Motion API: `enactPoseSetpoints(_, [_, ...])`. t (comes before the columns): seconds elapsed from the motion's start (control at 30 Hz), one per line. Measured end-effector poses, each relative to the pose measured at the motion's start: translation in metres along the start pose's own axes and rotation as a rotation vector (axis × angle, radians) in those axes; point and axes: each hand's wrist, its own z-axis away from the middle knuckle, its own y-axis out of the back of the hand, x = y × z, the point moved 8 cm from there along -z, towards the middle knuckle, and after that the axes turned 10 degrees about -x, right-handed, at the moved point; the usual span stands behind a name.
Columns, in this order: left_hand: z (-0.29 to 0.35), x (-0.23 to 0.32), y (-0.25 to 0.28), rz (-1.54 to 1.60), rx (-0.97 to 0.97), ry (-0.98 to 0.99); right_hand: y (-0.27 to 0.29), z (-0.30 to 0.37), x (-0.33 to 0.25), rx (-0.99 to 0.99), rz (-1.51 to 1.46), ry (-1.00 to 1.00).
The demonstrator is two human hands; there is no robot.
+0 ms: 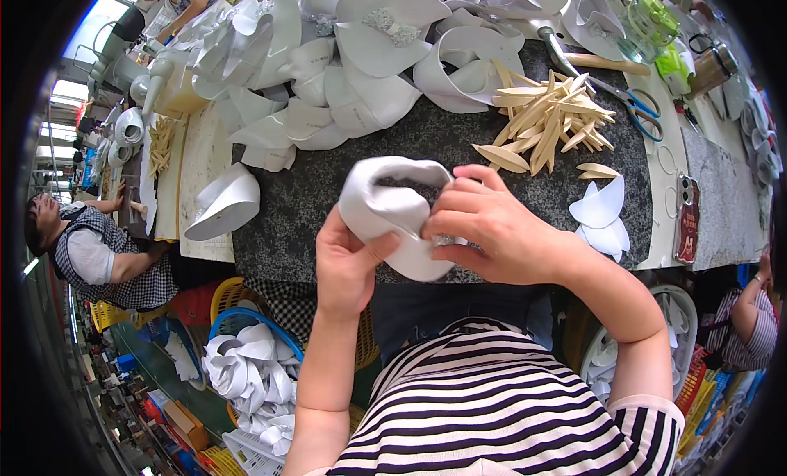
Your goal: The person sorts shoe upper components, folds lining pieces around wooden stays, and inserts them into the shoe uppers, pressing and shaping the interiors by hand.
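Both my hands hold a white shoe upper (369, 199) above the dark speckled work mat (287, 230). My left hand (348, 267) is closed round its left side, the thumb pressing on the front. On the right side, the fingers of my right hand (479, 222) are curled against the edge. Below those fingers a bit of sparkly trim shows; whether they pinch anything smaller is hidden. Left of my hands lies another white upper (223, 204). Pale beige leaf-shaped strips (553, 120) are heaped to the far right, and small white pieces (602, 214) lie nearer.
White uppers (352, 103), some with glittery bows, are piled along the back. A hammer (607, 63), blue-handled scissors (643, 111) and a phone (687, 220) lie at right. Baskets of white pieces (254, 369) stand below the table. Co-workers (106, 247) sit at both sides.
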Motion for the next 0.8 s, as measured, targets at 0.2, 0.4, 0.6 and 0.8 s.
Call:
enactPoseSetpoints(0.2, [0.003, -0.019, 0.003, 0.249, 0.11, 0.099, -0.007, 0.007, -0.008, 0.383, 0.137, -0.054])
enactPoseSetpoints(0.4, [0.008, -0.02, 0.006, 0.055, 0.179, 0.059, -0.014, 0.004, -0.003, 0.441, 0.179, -0.159])
enactPoseSetpoints(0.6, [0.009, -0.031, 0.002, 0.246, 0.149, 0.072, -0.015, -0.005, 0.015, 0.199, -0.095, -0.214])
enactPoseSetpoints(0.8, [0.011, -0.041, 0.0, 0.288, 0.123, 0.108, -0.011, 0.004, -0.001, 0.49, 0.064, -0.136])
